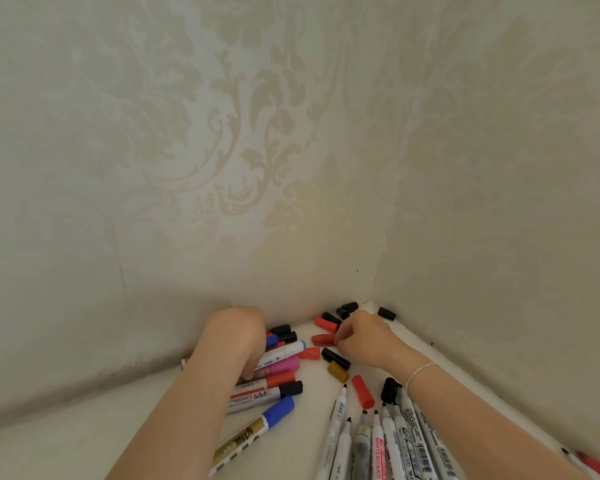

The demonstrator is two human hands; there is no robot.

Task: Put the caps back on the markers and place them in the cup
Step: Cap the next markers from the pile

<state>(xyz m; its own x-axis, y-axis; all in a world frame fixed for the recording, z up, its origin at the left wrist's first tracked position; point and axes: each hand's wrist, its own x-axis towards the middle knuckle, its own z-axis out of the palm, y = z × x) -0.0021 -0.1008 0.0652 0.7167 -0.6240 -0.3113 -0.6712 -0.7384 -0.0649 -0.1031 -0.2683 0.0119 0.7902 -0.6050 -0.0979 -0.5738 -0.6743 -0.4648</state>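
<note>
My left hand reaches down over a pile of capped markers with blue, black, red and pink caps. Its fingers curl onto a pink-capped marker and a white marker, but its grip is hidden. My right hand pinches a dark red cap lying on the white surface. Several uncapped markers fan out below my right wrist, tips pointing away from me. Loose caps lie around: black, gold, red. No cup is in view.
The surface ends in a corner between two patterned walls. More black caps and a red cap lie by that corner. Another black cap rests beside my right forearm. A red marker lies at the bottom right.
</note>
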